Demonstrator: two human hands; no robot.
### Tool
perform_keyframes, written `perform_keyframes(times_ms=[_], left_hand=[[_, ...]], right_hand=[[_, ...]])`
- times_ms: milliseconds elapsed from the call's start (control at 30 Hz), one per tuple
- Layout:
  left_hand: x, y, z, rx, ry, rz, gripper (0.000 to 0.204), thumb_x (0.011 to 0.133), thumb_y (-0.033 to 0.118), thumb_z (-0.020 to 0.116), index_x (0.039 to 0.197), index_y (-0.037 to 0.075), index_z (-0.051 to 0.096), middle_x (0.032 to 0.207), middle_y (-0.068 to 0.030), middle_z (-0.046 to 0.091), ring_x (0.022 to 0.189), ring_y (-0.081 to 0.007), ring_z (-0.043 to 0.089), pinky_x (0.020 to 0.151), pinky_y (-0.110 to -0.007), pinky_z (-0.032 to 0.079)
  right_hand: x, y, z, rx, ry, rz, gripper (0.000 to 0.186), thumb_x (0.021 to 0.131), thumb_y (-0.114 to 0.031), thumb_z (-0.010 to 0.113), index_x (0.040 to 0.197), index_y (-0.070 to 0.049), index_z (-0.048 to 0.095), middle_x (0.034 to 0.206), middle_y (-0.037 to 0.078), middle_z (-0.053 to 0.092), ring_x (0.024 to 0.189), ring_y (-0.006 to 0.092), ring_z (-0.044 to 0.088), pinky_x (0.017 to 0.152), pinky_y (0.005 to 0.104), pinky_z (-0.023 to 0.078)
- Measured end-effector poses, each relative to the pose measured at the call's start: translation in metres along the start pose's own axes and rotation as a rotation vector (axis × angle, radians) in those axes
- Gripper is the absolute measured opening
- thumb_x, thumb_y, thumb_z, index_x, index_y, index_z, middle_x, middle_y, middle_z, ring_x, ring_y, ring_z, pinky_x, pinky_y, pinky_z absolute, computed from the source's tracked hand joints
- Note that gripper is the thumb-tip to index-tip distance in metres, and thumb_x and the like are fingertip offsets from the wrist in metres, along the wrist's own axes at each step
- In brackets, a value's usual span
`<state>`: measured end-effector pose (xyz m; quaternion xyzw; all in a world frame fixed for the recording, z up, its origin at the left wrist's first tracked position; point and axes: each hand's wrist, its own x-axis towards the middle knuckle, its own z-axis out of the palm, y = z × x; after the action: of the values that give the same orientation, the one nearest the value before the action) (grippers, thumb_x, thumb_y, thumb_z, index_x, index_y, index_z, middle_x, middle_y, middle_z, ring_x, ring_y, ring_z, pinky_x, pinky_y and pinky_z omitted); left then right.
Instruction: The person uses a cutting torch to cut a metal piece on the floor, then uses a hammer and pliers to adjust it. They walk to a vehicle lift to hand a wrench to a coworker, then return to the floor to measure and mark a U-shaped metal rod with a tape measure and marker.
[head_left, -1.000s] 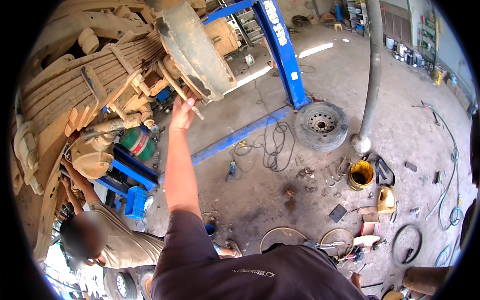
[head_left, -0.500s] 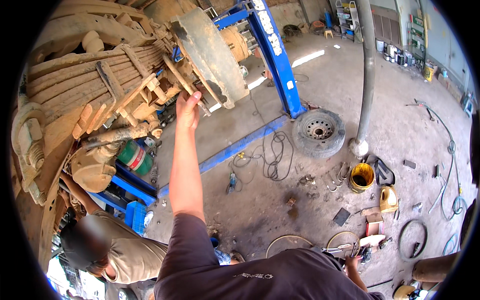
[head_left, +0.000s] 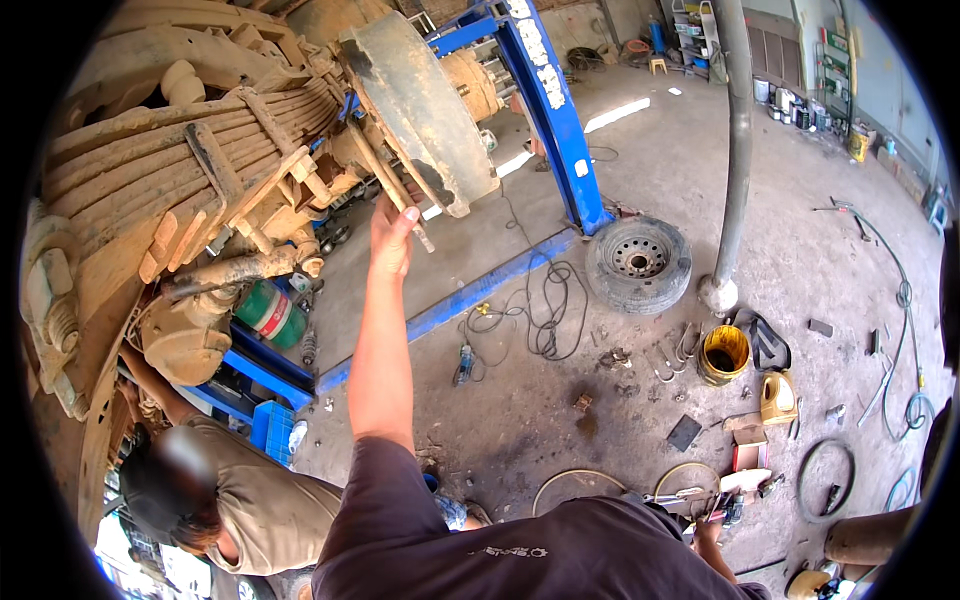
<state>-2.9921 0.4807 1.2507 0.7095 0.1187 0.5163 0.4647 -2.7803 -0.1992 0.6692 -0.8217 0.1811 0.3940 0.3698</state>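
My left arm stretches up toward the brake drum [head_left: 420, 115], a large, rust-stained ring on the raised axle. The fingers of my left hand [head_left: 393, 235] wrap round the lower part of a long, rusty bar [head_left: 372, 155], whose end sticks out below the thumb. The bar slants beside the drum, and its upper end runs in among the axle parts. Low at the right, beyond my dark shirt, my right hand [head_left: 708, 528] is small in view and looks closed. What it holds is too small to make out; several tools lie around it.
Dusty leaf springs [head_left: 190, 150] fill the upper left. A co-worker in a tan shirt [head_left: 270, 500] reaches beneath the vehicle. A blue lift post [head_left: 550, 110] stands beyond the drum. On the floor are a wheel [head_left: 640, 262], a cable [head_left: 545, 325] and a yellow bucket [head_left: 723, 355].
My left hand has shifted right and slightly down with the bar, whose lower end has moved the same way. My right hand is nearly where it was.
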Motion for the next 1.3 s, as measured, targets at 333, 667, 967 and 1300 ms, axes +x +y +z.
perform_keyframes(times_ms=[333, 667, 967, 1300], left_hand=[[-0.026, -0.013, -0.005, 0.090, -0.117, -0.106, 0.106, 0.069, 0.042, 0.094, 0.149, -0.001, 0.039, 0.145, -0.0145, 0.054, 0.128, -0.0246, 0.053, 0.096, -0.037, 0.051], [0.002, 0.011, -0.016, -0.046, 0.091, -0.002, 0.068, 0.076, 0.025, 0.087, 0.131, -0.003, 0.057, 0.115, -0.0049, 0.064, 0.102, -0.0140, 0.057, 0.086, -0.028, 0.046], [0.030, 0.010, -0.005, -0.078, 0.168, 0.018, 0.062, 0.076, 0.021, 0.089, 0.124, -0.004, 0.059, 0.112, -0.0062, 0.065, 0.093, -0.0136, 0.059, 0.081, -0.028, 0.047], [0.030, 0.015, -0.001, -0.167, 0.238, 0.035, 0.066, 0.073, 0.016, 0.090, 0.126, 0.000, 0.055, 0.103, -0.0045, 0.061, 0.087, -0.0150, 0.058, 0.076, -0.030, 0.048]], right_hand=[[0.031, 0.023, -0.001, -0.112, 0.012, 0.040, 0.031, 0.092, -0.024, 0.070, 0.106, 0.002, 0.065, 0.080, 0.018, 0.066, 0.061, 0.0339, 0.061, 0.050, 0.0513, 0.045], [0.074, -0.054, 0.021, 0.030, 0.018, -0.437, 0.033, 0.091, -0.024, 0.070, 0.082, 0.007, 0.064, 0.066, 0.012, 0.062, 0.062, 0.0173, 0.053, 0.058, 0.0419, 0.043], [-0.296, -0.525, -0.023, 0.433, -0.429, -1.396, 0.037, 0.105, -0.033, 0.062, 0.081, -0.006, 0.059, 0.058, -0.004, 0.049, 0.047, 0.0067, 0.046, 0.043, 0.0265, 0.040], [-0.715, -0.739, 0.025, -0.598, -0.262, -2.221, 0.022, 0.095, -0.015, 0.064, 0.110, 0.001, 0.069, 0.097, 0.009, 0.075, 0.087, 0.0230, 0.074, 0.072, 0.0344, 0.058]])
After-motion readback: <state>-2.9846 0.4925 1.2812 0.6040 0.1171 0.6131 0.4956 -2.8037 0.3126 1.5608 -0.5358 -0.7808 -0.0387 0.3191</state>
